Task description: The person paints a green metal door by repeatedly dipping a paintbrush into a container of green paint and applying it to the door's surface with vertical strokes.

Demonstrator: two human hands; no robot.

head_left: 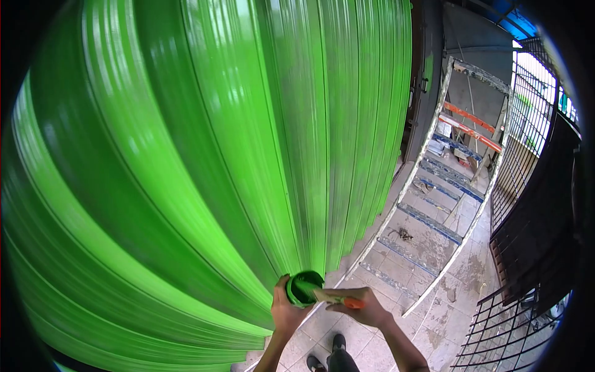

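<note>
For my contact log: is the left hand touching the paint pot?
Touching. The head view shows the left hand holding the paint pot, its fingers against the pot's left side.

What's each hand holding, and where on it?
Left hand: the paint can, by its side. Right hand: the brush, by its orange handle.

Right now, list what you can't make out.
All in the head view:
Green can: part of its outer side, behind the left hand.
Brush: bristle tips too small to judge.
Green panel: top cut off by the edge.
Clutter behind the ladder: partly covered by rungs.
</note>
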